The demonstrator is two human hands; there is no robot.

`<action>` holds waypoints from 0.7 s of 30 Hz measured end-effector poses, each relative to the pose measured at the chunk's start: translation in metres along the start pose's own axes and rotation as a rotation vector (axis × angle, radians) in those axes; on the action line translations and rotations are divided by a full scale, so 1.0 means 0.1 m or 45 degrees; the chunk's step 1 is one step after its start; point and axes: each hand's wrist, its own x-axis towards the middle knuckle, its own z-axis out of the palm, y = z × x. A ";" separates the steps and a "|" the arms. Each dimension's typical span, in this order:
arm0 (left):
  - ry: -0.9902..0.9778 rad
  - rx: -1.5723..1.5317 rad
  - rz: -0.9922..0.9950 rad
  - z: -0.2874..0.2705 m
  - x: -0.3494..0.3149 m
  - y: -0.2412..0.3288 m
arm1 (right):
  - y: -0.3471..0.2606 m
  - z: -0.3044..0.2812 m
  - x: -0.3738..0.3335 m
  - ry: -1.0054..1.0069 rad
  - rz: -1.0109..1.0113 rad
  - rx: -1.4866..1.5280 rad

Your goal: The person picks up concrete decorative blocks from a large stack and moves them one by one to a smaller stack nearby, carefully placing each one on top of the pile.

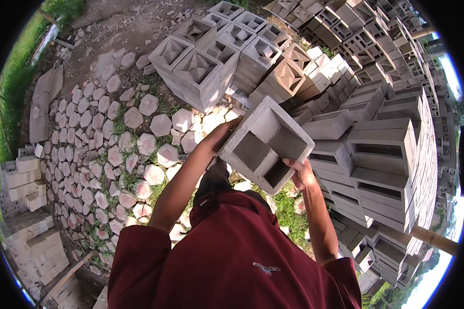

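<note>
One hollow concrete block (267, 147), held aloft over the right edge of the hexagonal paving (161, 124), beside the block stack (381, 129). The right hand (303, 175) clasps its right side, thumb over the rim; the left hand (226, 135) holds its left side, fingertips hidden. Slackened fingers could drop it; uneven paving might cause stumbling. Count: hands, two; held block, one; pavers and stacked blocks, too many for me.

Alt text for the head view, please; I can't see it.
A person's left hand and right hand hold a hollow grey concrete block by opposite sides, its openings in view. Stacked blocks stand at right; hexagonal pavers lie at left.
</note>
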 end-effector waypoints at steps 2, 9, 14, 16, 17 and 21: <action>-0.035 -0.033 -0.078 -0.04 0.19 0.34 | -0.17 0.08 0.28 0.021 0.043 0.005; -0.026 0.045 -0.031 -0.14 0.70 0.97 | -0.53 0.26 0.93 0.103 0.066 -0.250; 0.071 0.287 -0.026 -0.05 0.92 1.53 | -0.59 0.13 1.49 0.022 0.141 0.036; 0.158 0.312 -0.106 -0.05 1.02 1.81 | -0.66 0.11 1.75 0.037 0.157 0.068; 0.165 0.248 -0.072 -0.12 1.10 1.92 | -0.72 0.11 1.90 0.039 0.168 0.082; 0.158 -0.053 0.095 -0.45 1.44 2.22 | -0.90 0.01 2.62 0.016 0.255 0.173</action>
